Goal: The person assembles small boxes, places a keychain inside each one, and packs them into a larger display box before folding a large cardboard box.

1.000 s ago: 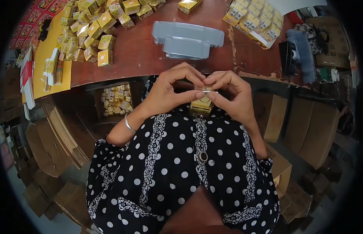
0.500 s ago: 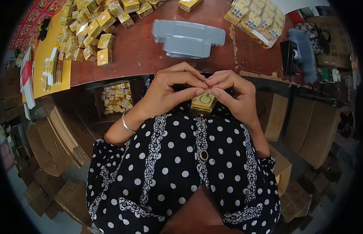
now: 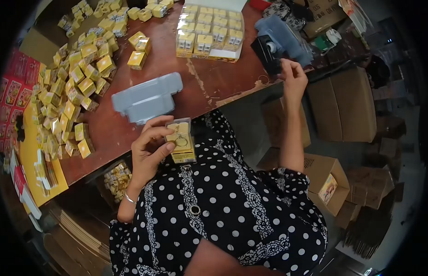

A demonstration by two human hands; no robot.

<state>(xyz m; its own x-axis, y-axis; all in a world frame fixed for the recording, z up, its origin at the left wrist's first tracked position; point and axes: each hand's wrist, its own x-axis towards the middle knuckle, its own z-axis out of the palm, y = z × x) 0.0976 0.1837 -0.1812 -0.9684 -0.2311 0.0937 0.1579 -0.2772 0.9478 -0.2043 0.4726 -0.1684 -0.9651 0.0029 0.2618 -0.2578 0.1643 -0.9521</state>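
My left hand (image 3: 152, 147) grips a small clear-topped yellow box (image 3: 180, 141) in front of my chest. A ring-shaped outline marks the side of the box that faces me. My right hand (image 3: 294, 78) is stretched out over the right edge of the table. Its fingers are curled in a pinch, and whatever may be between the tips is too small to make out. Just left of those fingertips stands a black tape dispenser (image 3: 264, 56) with a pale roll. Flat clear plastic blister trays (image 3: 147, 97) lie on the table beyond my left hand.
Many small yellow boxes (image 3: 87, 86) are heaped on the left of the red table (image 3: 163, 57). A display carton (image 3: 208, 59) at the back holds rows of similar boxes. Bluish plastic sheets (image 3: 285, 39) lie behind the dispenser. Cardboard cartons (image 3: 345, 106) stand below on the right.
Both hands were together at the small box. The right hand has left it and reached out to the right, beside the dispenser. The left hand keeps the box, and the view has turned right.
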